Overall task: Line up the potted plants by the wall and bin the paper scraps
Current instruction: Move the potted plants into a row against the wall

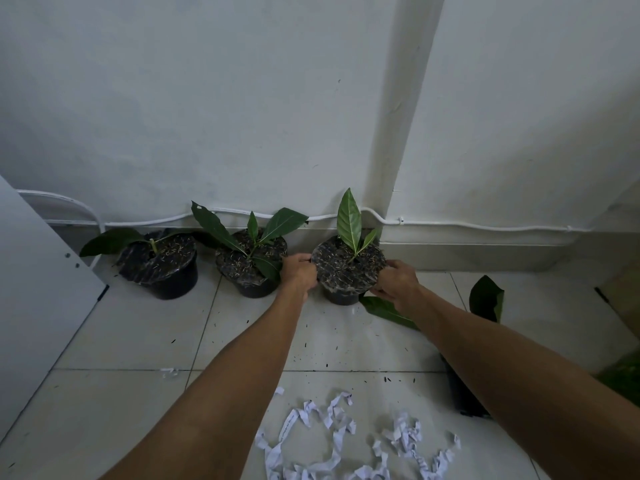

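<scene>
A: Item one, the held pot?
B: Right-hand potted plant point(348, 268), black pot, dark soil with pale flecks, upright pale-green leaf. It stands on the tiled floor point(138, 327) at the foot of the wall point(207, 116). The left hand point(298, 271) closes its grip on the pot's left rim, and the right hand point(396, 282) closes its grip on the right rim.

A: Item two?
B: Middle potted plant point(251, 268), just left of the left grip, its leaf almost touching that hand. Black pot, three dark leaves, also by the wall.

A: Item three?
B: Left potted plant point(159, 265), further left of the grips, beyond item two. Its soil surface looks tilted toward the viewer; one leaf reaches left.

A: Loose items?
B: Paper scraps point(339, 441), white crumpled strips, on the floor well behind the grips, between the forearms. One small scrap point(170, 371) lies apart, on the left. A dark leaf point(384, 308) sits under the right grip; another leaf point(486, 297) stands to its right.

A: Fixtures?
B: White cable point(485, 225) running along the wall base beyond the grips; white panel point(38, 289) far left.
</scene>
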